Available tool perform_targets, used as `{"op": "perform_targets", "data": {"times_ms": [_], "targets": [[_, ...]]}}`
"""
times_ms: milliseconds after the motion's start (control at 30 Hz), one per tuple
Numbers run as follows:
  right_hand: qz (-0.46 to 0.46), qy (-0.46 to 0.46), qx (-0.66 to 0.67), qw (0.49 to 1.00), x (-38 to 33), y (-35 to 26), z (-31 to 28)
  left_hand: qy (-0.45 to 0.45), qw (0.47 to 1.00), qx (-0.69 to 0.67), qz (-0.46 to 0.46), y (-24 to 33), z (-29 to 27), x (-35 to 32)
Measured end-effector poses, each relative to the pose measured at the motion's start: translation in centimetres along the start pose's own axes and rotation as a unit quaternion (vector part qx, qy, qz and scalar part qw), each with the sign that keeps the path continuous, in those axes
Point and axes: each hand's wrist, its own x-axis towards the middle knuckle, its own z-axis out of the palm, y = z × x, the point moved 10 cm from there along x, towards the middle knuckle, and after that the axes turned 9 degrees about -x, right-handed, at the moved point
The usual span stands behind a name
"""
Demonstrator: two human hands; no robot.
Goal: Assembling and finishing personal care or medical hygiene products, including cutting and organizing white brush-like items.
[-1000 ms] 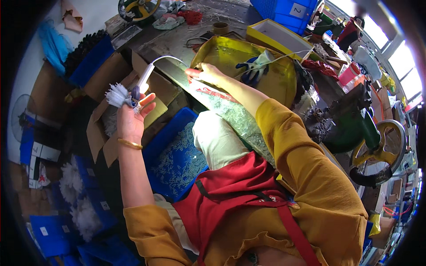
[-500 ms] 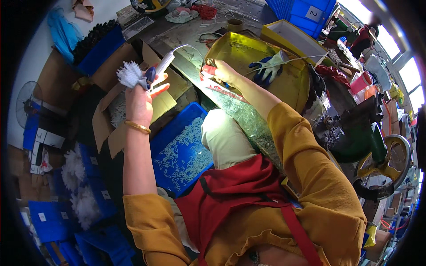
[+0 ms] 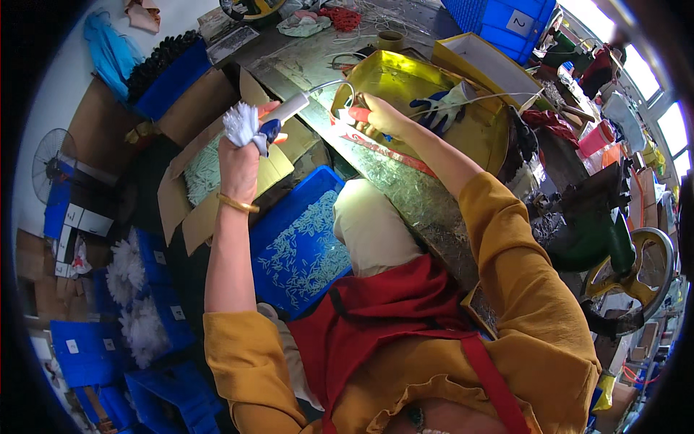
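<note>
Left hand [image 3: 238, 155] lifted higher, white tuft bundle [image 3: 240, 123] now beside glue gun [image 3: 285, 112]
Left fingers clamped on bundle; right hand [image 3: 379, 116] has slid over yellow tray [image 3: 477, 134], fingers pinching a small orange piece [image 3: 359, 114]

The left hand [image 3: 238, 155] is gripping a white tufted bundle [image 3: 241, 123] and a white tool with a blue part [image 3: 278, 119], raised toward eleven o'clock over an open cardboard box [image 3: 217, 181]. The right hand [image 3: 379, 116] is reaching to twelve o'clock, pinching a small red piece [image 3: 359, 114] at the yellow tray [image 3: 405, 79] on the table [image 3: 426, 195]. A blue bin of white pieces [image 3: 303, 242] is sitting near the centre.
</note>
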Motion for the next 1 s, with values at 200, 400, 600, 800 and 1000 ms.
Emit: {"op": "perform_targets", "data": {"times_ms": [200,400,600,800,1000], "targets": [[-0.043,0.042,-0.181,0.982,1.2,-1.0,-0.2,0.06,0.998,-0.005,-0.027,-1.3,-1.9,0.2],[0.031,0.014,-0.114,0.993,0.5,-1.1,0.6,0.068,0.994,-0.033,-0.085,-2.3,-3.3,-0.4],[0.074,0.017,-0.078,0.994,0.3,-0.7,0.4,0.06,0.994,0.018,-0.093,-2.3,-4.0,-0.7],[0.083,-0.015,0.024,0.996,0.9,0.9,0.7,0.066,0.994,-0.047,-0.076,-1.9,-3.0,0.3],[0.05,-0.037,0.1,0.993,-0.9,-0.5,1.2,0.016,0.999,0.031,-0.028,-0.2,-1.4,-1.2]]}}
